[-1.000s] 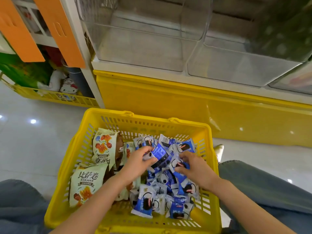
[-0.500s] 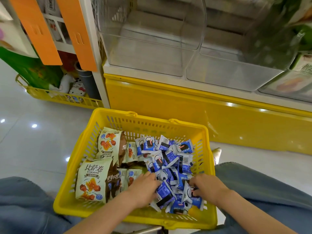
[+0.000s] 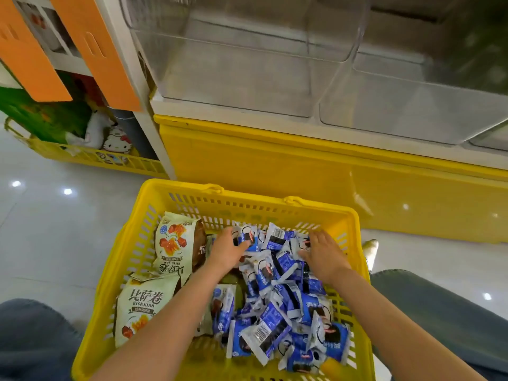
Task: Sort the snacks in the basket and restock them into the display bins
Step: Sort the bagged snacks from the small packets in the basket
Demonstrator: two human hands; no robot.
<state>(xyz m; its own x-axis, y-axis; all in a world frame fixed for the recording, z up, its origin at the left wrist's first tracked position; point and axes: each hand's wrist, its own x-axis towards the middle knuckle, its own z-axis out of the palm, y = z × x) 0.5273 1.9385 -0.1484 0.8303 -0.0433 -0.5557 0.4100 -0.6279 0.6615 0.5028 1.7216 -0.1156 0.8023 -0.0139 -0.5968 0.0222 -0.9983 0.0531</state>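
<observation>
My left hand (image 3: 225, 251) pinches blue packets (image 3: 275, 287) at eleven o'clock; right hand (image 3: 323, 257) lies spread, holding nothing. Slippery wrappers may spill from a loose scoop.

Low in the yellow basket (image 3: 247, 192) I have little room: the heap of blue packets (image 3: 277, 303) fills the right half and 2 cream bags (image 3: 171, 243) crowd the left wall. Only the near edge shows bare floor. Above the rim the air is open up to the 2 clear bins (image 3: 233, 64) over the yellow cabinet (image 3: 275, 163).
</observation>
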